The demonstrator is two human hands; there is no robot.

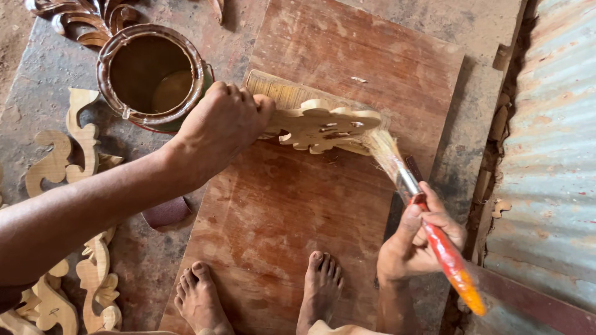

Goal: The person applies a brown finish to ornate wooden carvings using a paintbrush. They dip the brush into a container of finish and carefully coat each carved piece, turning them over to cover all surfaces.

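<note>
We're mid-coat: left hand (220, 127) clenched on the carved wood piece (320, 127), holding it over the brown board (292, 211); right hand (417, 239) pinching the red-handled brush (413, 192), bristles on the carving's right end. Next move likely needs a reload from the open can (152, 74), near the left hand

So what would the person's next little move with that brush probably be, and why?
Probably a short stroke of the brush leftward along the carved wooden piece. Its bristles touch only the carving's right end, the left hand pins the other end on the board, and the wood looks pale and bare.
</note>
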